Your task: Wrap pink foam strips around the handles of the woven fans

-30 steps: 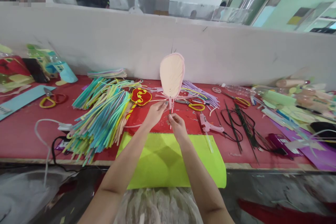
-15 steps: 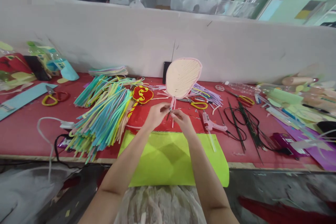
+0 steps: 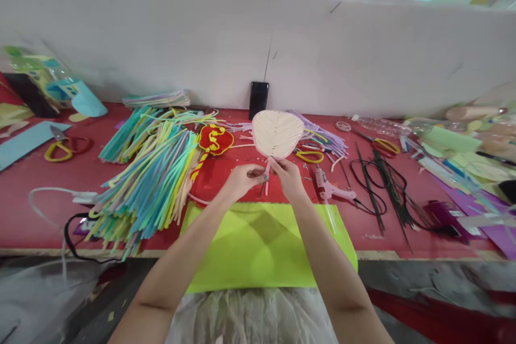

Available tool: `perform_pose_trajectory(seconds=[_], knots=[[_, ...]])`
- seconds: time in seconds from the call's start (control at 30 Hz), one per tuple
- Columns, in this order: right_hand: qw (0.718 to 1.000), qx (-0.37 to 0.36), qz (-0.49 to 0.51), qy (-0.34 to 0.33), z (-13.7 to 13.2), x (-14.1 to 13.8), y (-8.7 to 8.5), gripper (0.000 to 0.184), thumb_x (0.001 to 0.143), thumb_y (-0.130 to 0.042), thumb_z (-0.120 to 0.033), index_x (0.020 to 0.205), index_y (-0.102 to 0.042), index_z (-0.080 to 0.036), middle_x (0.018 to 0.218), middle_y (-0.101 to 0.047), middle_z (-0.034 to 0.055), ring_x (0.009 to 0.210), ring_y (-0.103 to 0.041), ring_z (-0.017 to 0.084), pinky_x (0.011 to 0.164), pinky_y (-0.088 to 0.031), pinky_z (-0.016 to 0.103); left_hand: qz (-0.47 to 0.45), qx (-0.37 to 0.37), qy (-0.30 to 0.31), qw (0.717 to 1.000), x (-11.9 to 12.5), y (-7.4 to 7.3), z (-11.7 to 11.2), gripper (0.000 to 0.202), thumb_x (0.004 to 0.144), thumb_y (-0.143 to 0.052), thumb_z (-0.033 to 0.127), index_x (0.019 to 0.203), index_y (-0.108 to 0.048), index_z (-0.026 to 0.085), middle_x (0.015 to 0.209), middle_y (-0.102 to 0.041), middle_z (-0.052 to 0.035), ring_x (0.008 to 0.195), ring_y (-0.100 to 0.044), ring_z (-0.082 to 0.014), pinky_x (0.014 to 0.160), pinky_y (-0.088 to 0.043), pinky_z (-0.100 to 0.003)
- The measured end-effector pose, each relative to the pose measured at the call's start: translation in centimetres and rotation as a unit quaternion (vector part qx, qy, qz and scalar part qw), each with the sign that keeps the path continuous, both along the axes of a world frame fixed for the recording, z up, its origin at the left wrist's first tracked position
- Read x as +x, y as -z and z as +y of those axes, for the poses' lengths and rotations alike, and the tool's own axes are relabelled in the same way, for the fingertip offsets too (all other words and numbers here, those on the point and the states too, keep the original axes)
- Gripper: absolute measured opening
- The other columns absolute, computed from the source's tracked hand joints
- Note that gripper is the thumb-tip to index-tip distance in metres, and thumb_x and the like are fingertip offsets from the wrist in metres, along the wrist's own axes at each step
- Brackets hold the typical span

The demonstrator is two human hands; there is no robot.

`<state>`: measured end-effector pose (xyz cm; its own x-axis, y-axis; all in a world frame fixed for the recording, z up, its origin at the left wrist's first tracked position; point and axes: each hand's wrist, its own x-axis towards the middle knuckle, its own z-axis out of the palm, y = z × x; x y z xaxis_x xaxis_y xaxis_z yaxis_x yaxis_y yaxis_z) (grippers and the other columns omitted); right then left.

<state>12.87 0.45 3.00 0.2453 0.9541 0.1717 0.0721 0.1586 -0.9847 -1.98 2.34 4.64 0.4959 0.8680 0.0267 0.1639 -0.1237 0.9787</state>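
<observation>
A cream leaf-shaped fan piece [image 3: 277,133] with a pink edge and a short stem is held over the red table [image 3: 36,199], tilted back so its ribbed face shows. My left hand [image 3: 241,179] pinches the stem from the left. My right hand [image 3: 289,177] pinches it from the right, fingers closed just under the leaf. Both hands hover above the far edge of a lime green foam sheet [image 3: 258,247]. A red and yellow ornament [image 3: 214,140] lies just left of the hands.
A big heap of coloured foam strips [image 3: 153,172] fills the left. A pink glue gun [image 3: 327,189], yellow scissors [image 3: 309,156], black wires [image 3: 379,188] and a phone [image 3: 258,99] against the white wall lie around. More scissors [image 3: 60,149] sit far left.
The leaf piece has tipped down and back from upright, now lower and showing its ribbed face. Both hands stayed on the stem. The camera view has dropped slightly.
</observation>
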Motion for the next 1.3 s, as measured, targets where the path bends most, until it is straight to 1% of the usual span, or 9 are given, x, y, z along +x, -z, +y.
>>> perform_pose_trajectory(seconds=[0.33, 0.57, 0.73, 0.8, 0.87, 0.97, 1.1, 1.2, 1.3], knots=[[0.999, -0.03, 0.012, -0.005, 0.6, 0.6, 0.7, 0.031, 0.071, -0.061, -0.044, 0.076, -0.066, -0.015, 0.062, -0.056, -0.0002, 0.06, -0.048, 0.011, 0.059, -0.038, 0.024, -0.056, -0.168, 0.009, 0.984, 0.5, 0.3, 0.8, 0.011, 0.072, -0.062, 0.023, 0.075, -0.064, 0.012, 0.073, -0.068, -0.0038, 0.068, -0.065, -0.0135, 0.071, -0.052, -0.026], [0.998, -0.056, -0.007, -0.015, 0.6, 0.6, 1.2, 0.026, 0.072, -0.059, -0.042, 0.076, -0.066, -0.017, 0.065, -0.059, 0.0009, 0.065, -0.053, 0.013, 0.063, -0.042, 0.026, -0.053, -0.205, 0.019, 0.977, 0.4, 1.5, 1.2, 0.012, 0.071, -0.063, 0.024, 0.076, -0.064, 0.014, 0.072, -0.068, -0.0028, 0.068, -0.064, -0.0141, 0.073, -0.053, -0.029], [0.998, -0.068, -0.004, 0.006, 0.8, 0.6, 1.5, 0.029, 0.072, -0.059, -0.044, 0.077, -0.066, -0.017, 0.064, -0.059, 0.0013, 0.063, -0.05, 0.013, 0.061, -0.042, 0.026, 0.012, -0.101, 0.037, 0.994, 0.2, 1.3, 1.2, 0.019, 0.074, -0.06, 0.025, 0.089, -0.064, 0.016, 0.089, -0.069, -0.0059, 0.082, -0.065, -0.0171, 0.08, -0.051, -0.031], [0.997, -0.069, 0.008, 0.027, 0.9, 0.7, 1.7, 0.029, 0.072, -0.06, -0.044, 0.076, -0.065, -0.016, 0.064, -0.058, 0.0014, 0.06, -0.048, 0.012, 0.058, -0.041, 0.025, 0.069, 0.011, -0.02, 0.997, 0.1, 0.2, 0.3, 0.023, 0.076, -0.059, 0.026, 0.098, -0.063, 0.019, 0.1, -0.067, -0.0057, 0.093, -0.062, -0.0187, 0.087, -0.047, -0.033], [0.996, -0.063, 0.041, 0.05, 1.1, 1.0, 2.0, 0.028, 0.072, -0.06, -0.044, 0.075, -0.064, -0.016, 0.062, -0.056, 0.0006, 0.057, -0.046, 0.01, 0.057, -0.04, 0.025, 0.114, 0.128, -0.096, 0.98, -0.2, -1.4, -1.2, 0.021, 0.078, -0.057, 0.024, 0.098, -0.064, 0.024, 0.105, -0.065, -0.0048, 0.102, -0.058, -0.0198, 0.096, -0.04, -0.036], [0.989, -0.047, 0.112, 0.079, 1.2, 1.5, 2.0, 0.026, 0.073, -0.06, -0.043, 0.074, -0.062, -0.018, 0.062, -0.053, -0.0006, 0.057, -0.046, 0.01, 0.056, -0.04, 0.024, 0.118, 0.196, -0.1, 0.968, -0.8, -3.1, -3.6, 0.019, 0.082, -0.05, 0.026, 0.095, -0.064, 0.027, 0.096, -0.066, -0.0043, 0.093, -0.06, -0.0178, 0.088, -0.044, -0.031], [0.981, -0.029, 0.161, 0.101, 1.3, 2.1, 1.3, 0.025, 0.071, -0.062, -0.044, 0.071, -0.059, -0.019, 0.067, -0.054, 0.0004, 0.061, -0.048, 0.01, 0.056, -0.042, 0.024, 0.173, 0.071, -0.025, 0.982, -1.2, -2.5, -5.0, 0.024, 0.086, -0.043, 0.035, 0.087, -0.064, 0.025, 0.081, -0.068, -0.0031, 0.073, -0.063, -0.0173, 0.068, -0.046, -0.028], [0.983, -0.021, 0.158, 0.096, 1.2, 2.2, 0.8, 0.023, 0.072, -0.061, -0.043, 0.072, -0.057, -0.02, 0.068, -0.054, 0.0007, 0.061, -0.049, 0.01, 0.056, -0.043, 0.024, 0.203, -0.052, -0.019, 0.978, -1.0, -0.8, -4.3, 0.035, 0.084, -0.045, 0.04, 0.111, -0.057, 0.021, 0.069, -0.067, -0.0017, 0.063, -0.061, -0.0174, 0.06, -0.044, -0.028], [0.985, -0.022, 0.158, 0.073, 1.0, 2.2, 0.6, 0.022, 0.073, -0.06, -0.041, 0.072, -0.056, -0.02, 0.067, -0.053, 0.0003, 0.06, -0.048, 0.009, 0.056, -0.045, 0.024, 0.079, -0.11, -0.049, 0.99, -0.7, 0.2, -3.0, 0.054, 0.084, -0.045, 0.039, 0.134, -0.032, 0.022, 0.083, -0.067, -0.0025, 0.068, -0.061, -0.0146, 0.064, -0.047, -0.026]])
